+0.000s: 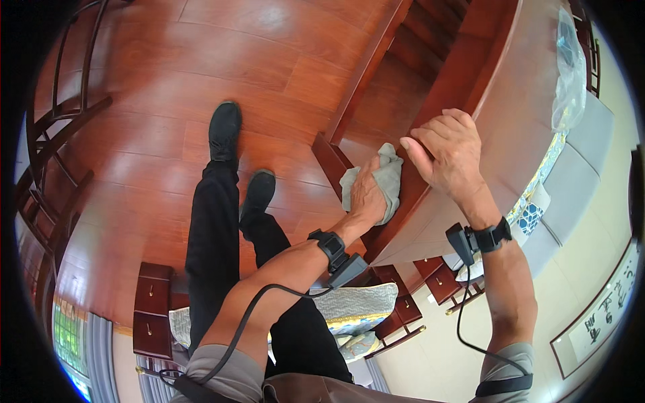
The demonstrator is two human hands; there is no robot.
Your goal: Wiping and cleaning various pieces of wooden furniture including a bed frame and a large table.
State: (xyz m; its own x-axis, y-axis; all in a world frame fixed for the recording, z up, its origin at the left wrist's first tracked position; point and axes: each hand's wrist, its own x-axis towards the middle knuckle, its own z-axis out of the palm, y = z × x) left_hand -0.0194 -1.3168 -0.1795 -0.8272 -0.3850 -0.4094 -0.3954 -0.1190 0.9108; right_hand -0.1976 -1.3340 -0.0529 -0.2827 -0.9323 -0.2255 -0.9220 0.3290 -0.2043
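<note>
My left hand [368, 191] presses a grey-green cloth [389, 176] against the lower part of a dark red wooden cabinet [463, 65] with open compartments. Its fingers are partly hidden by the cloth's folds. My right hand [446, 148] rests on the cabinet's upper edge, thumb apart from the fingers, with no cloth or tool seen in it. Each wrist wears a black strap with a small device and a cable.
Dark wooden chairs [60, 146] stand at the left on the glossy wood floor [272, 65]. A clear plastic bag [569, 75] lies beyond the cabinet, near a grey sofa [579, 166]. Small drawer units [151, 310] are at the bottom.
</note>
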